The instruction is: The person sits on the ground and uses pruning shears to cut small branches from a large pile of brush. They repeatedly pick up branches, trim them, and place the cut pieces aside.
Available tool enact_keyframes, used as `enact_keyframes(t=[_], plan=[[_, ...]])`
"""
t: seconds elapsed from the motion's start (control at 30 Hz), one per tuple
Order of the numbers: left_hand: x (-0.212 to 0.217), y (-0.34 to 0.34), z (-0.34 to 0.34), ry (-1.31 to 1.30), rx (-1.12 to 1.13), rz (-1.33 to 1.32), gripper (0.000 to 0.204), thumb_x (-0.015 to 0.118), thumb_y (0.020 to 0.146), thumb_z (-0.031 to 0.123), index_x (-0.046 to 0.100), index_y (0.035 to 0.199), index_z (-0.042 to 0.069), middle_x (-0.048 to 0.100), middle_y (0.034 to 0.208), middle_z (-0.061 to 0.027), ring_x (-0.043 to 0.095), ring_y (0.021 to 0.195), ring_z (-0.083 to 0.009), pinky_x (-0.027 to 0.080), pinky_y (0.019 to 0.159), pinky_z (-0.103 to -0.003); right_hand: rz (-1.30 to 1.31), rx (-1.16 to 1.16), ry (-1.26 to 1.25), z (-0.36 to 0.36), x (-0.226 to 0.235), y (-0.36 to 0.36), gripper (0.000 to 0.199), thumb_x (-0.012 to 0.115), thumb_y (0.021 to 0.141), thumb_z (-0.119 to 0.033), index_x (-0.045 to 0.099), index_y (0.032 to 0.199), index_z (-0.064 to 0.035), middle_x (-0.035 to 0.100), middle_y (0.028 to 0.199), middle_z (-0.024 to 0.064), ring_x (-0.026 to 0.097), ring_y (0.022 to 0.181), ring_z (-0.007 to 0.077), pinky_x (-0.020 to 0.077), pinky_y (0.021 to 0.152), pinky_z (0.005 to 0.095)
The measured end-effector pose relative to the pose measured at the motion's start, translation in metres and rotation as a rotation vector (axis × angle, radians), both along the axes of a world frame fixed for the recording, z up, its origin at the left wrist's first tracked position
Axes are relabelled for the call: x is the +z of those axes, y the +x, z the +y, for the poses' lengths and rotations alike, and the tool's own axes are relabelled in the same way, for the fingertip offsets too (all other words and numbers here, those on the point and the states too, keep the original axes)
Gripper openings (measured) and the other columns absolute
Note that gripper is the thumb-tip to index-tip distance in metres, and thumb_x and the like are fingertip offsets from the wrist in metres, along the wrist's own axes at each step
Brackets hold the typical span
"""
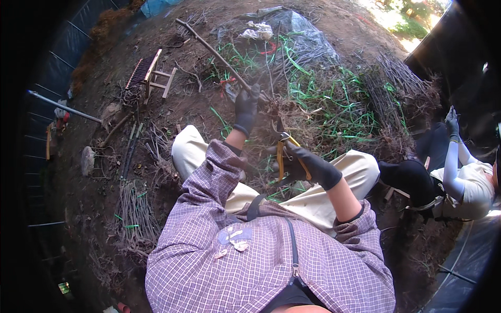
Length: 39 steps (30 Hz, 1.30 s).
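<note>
On brown soil (172, 112), a long branch (216, 56) at close quarters with yellow-handled pruning shears (285, 137)

A seated worker in a checked jacket (250, 276) and pale trousers (190, 151) grips the branch in a dark-gloved left hand (247, 107), closed around it near its lower end. From that hand the stick slants up and to the left, its far tip over soil and twigs, well apart from the tipped wooden stool (156, 78). A strip of brown soil runs between the stool and the left hand, on the wider side of the work.

The right hand (308, 164), also gloved, is curled around the shears, their handles spread apart and their head pointing up toward the tangled roots (284, 110) just beyond the left hand. Whether the blades touch the roots cannot be told.

Space is tighter to the right: green strips (334, 99) litter the brush, and a stacked bundle of thin stems (383, 104) edges the pile. Past the worker's right knee sits a co-worker (454, 172), near the dark sheeting (443, 57) that borders that side. At the far edge lies a crumpled plastic sheet (308, 39); to the lower left, a second bundle (136, 214) rests beside the worker's sleeve.
</note>
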State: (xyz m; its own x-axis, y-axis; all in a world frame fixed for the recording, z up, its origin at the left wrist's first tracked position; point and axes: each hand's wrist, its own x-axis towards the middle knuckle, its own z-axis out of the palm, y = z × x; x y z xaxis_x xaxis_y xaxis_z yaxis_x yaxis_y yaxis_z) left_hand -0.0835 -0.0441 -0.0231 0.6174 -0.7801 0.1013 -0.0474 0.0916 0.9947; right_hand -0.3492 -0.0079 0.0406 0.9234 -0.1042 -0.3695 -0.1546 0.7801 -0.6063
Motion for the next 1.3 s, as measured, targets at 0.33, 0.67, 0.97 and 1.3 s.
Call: enact_keyframes(t=[0.33,0.67,0.97,1.3], plan=[[0.042,-0.025,0.015,0.017,0.180,-0.329,0.030,0.060,0.096,0.034,0.061,0.091,0.004,0.059,0.067,-0.0016,0.056,0.060,-0.0096,0.046,0.054,-0.030,0.792,-0.282,-1.723,-0.027,0.002,-0.008,0.055,0.068,0.084,-0.051,0.061,0.123,-0.0136,0.066,0.101,0.0204,0.064,0.097,0.0390,0.0525,0.083,0.0445],[0.035,-0.036,0.024,0.025,0.086,-0.358,0.032,0.062,0.096,0.034,0.057,0.085,0.004,0.053,0.064,-0.0008,0.050,0.057,-0.0105,0.043,0.054,-0.031,0.463,-0.360,-1.734,-0.029,-0.024,-0.004,0.039,0.068,0.087,-0.040,0.062,0.114,-0.0130,0.068,0.095,0.0171,0.066,0.088,0.0373,0.0539,0.077,0.0452],[0.013,-0.022,0.011,0.060,-0.032,-0.412,0.035,0.061,0.097,0.039,0.056,0.086,0.006,0.053,0.063,0.0004,0.053,0.058,-0.0105,0.042,0.053,-0.030,0.428,-0.426,-1.757,-0.030,-0.051,-0.012,0.029,0.070,0.087,-0.036,0.064,0.103,-0.0135,0.068,0.081,0.0138,0.067,0.073,0.0374,0.0523,0.061,0.0419],[-0.009,-0.009,0.023,0.026,-0.099,-0.795,0.032,0.055,0.100,0.033,0.061,0.092,0.003,0.059,0.065,-0.0103,0.059,0.056,-0.0193,0.044,0.052,-0.036,0.377,-0.330,-2.053,-0.059,-0.041,-0.003,0.036,0.076,0.079,-0.035,0.062,0.106,-0.0139,0.063,0.089,0.0120,0.062,0.081,0.0336,0.0492,0.068,0.0442]])
